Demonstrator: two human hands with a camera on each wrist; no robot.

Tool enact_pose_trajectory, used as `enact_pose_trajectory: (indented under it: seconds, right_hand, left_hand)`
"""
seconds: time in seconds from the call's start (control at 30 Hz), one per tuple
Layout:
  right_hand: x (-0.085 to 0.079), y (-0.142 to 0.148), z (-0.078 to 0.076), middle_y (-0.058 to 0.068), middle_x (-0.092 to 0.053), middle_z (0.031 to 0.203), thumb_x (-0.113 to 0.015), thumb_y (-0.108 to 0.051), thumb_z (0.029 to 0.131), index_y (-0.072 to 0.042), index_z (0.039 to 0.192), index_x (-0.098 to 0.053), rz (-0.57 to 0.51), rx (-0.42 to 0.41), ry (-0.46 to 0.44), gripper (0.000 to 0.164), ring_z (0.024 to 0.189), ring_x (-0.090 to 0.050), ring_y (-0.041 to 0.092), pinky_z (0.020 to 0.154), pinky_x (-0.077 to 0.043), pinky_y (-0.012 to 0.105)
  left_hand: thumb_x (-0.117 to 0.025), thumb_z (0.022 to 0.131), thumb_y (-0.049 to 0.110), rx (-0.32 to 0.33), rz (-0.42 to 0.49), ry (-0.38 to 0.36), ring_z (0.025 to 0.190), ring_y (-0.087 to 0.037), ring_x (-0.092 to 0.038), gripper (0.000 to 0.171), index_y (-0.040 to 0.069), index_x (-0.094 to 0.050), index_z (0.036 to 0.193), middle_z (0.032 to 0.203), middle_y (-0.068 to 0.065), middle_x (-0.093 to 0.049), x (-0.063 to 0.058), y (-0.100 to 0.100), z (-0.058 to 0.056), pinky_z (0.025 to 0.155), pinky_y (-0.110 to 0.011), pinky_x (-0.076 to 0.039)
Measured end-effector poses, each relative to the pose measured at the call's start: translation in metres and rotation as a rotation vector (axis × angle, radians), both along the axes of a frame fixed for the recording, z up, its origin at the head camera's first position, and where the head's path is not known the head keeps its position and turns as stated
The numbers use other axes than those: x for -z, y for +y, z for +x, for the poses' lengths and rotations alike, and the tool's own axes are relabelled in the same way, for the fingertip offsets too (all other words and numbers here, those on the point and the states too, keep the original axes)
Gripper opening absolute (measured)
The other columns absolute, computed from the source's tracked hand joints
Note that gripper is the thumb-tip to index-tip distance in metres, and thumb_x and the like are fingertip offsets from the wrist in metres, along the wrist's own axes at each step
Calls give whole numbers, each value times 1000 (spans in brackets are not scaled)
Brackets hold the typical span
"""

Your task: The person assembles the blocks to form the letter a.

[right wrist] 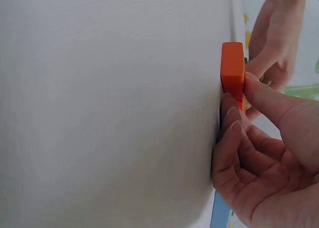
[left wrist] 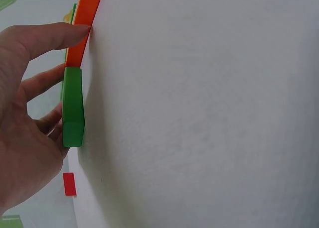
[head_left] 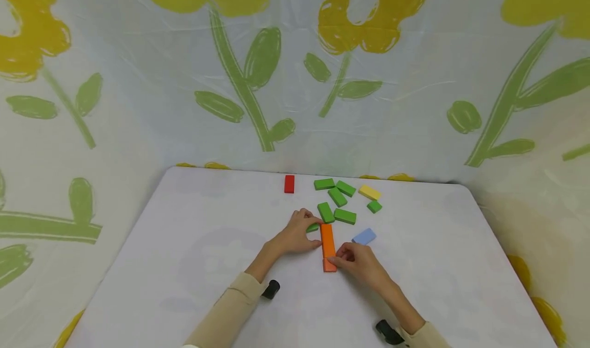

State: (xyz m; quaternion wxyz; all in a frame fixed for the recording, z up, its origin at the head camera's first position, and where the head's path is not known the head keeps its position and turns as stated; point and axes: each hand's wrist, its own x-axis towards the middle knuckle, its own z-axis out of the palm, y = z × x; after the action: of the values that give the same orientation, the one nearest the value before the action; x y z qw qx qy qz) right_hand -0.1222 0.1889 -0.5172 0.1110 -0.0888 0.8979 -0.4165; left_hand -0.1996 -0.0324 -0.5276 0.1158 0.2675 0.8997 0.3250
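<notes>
A line of orange blocks [head_left: 328, 239] lies on the table, with a seam before the nearest orange block [head_left: 329, 266]. My left hand [head_left: 296, 234] is at the far part of the line, its thumb on the left side and its index finger at the far end. Within the curve of that hand sits a green block [left wrist: 74, 106], partly hidden in the head view. My right hand [head_left: 361, 266] pinches the nearest orange block [right wrist: 233, 63], the thumb on top and the fingers along its right side. A blue block [head_left: 364, 236] lies just beyond the right hand.
Several green blocks [head_left: 338, 197] are scattered past the orange line. A yellow block [head_left: 370, 192] lies to their right and a red block [head_left: 289, 184] to their left, near the far edge of the white table [head_left: 193, 225]. Flower-printed cloth [head_left: 396, 107] hangs behind the table.
</notes>
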Motion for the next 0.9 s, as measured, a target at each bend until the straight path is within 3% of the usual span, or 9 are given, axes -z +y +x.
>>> enact_pose_trajectory:
  seconds: [0.9]
  right_hand:
    - [2, -1, 9, -4, -62, 66, -77, -21, 94, -7, 84, -68, -50, 32, 17, 19, 61, -53, 8, 57, -43, 20]
  left_hand:
    - [-75, 93, 23, 39, 17, 13, 118, -26, -42, 50, 16, -62, 141, 135, -11, -48, 0, 4, -1, 100, -42, -44]
